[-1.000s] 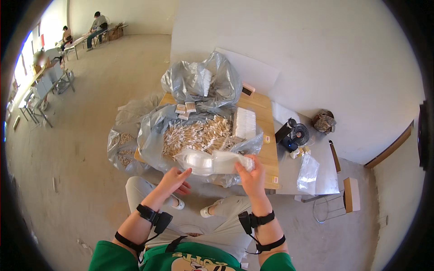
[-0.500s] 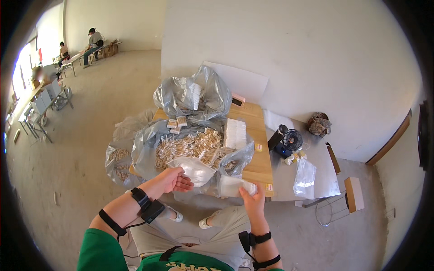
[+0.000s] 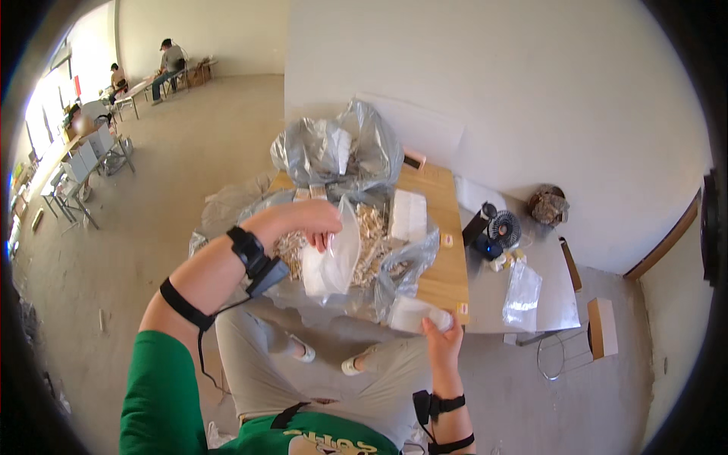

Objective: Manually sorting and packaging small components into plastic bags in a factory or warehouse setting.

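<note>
My left hand (image 3: pixel 323 220) reaches over the wooden table, its fingers closed on a thin, translucent white plastic bag (image 3: pixel 330 267) that hangs below them. Under that bag lies a heap of wooden-stick cotton swabs (image 3: pixel 370 226), spread in an opened grey plastic sack (image 3: pixel 409 267). At the table's near right corner, my right hand (image 3: pixel 443 338) grips a soft white packet (image 3: pixel 411 312) by its right end, thumb on top. What the packet contains cannot be made out. A white stacked block (image 3: pixel 409 215) rests on the right side of the heap.
Another grey sack (image 3: pixel 299 155) with white packs stands at the back. On the metal side table (image 3: pixel 489 315) are a small black fan (image 3: pixel 503 229), a camouflage cap (image 3: pixel 547 205) and clear plastic bags (image 3: pixel 523 296). People sit at tables far left.
My left hand has moved up and forward over the swabs, and the white plastic bag now hangs upright from it. My right hand still holds the packet at the corner.
</note>
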`<state>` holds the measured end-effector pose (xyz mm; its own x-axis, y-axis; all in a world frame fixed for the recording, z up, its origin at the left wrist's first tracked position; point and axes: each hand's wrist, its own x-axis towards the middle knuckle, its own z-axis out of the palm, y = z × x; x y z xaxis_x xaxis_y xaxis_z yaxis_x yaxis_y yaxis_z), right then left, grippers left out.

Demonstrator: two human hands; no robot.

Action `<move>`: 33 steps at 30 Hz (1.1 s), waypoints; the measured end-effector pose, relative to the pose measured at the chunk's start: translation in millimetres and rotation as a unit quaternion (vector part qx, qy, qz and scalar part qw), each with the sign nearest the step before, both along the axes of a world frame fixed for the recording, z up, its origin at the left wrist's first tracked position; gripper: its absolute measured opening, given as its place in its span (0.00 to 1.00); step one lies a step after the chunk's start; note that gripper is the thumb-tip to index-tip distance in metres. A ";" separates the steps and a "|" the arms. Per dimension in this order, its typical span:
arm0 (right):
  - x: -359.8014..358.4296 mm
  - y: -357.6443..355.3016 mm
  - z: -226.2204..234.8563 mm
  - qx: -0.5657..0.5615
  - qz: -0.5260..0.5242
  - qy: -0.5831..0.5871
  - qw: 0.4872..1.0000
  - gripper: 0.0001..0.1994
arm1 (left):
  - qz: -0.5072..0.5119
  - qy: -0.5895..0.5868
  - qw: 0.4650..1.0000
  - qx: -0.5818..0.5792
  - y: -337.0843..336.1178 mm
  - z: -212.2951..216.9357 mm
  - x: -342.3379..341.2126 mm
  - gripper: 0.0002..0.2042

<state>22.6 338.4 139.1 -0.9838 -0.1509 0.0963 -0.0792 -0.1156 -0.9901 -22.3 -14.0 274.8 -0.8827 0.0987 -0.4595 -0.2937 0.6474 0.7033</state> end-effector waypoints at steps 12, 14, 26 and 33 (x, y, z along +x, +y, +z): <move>0.9 -3.4 -0.4 0.034 -0.013 -0.018 0.999 0.13 | -0.015 0.287 0.928 -0.238 20.6 -69.5 35.6 0.11; -4.5 -3.5 2.0 0.008 -0.005 -0.021 1.000 0.12 | 0.015 0.259 0.940 -0.220 31.2 -59.5 56.6 0.12; -23.9 -113.4 72.7 -0.087 0.201 0.004 0.976 0.14 | 0.178 0.275 0.928 -0.177 30.3 -105.0 108.5 0.09; -57.8 -177.7 62.9 0.051 0.486 -0.101 0.867 0.16 | 0.259 0.372 0.883 0.124 41.1 -137.8 103.7 0.07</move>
<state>-35.2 160.8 202.1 -0.3825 -0.9152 -0.1265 0.1826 0.0594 -0.9814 81.4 27.1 137.0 -0.8872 -0.3903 0.2458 0.0979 0.3614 0.9273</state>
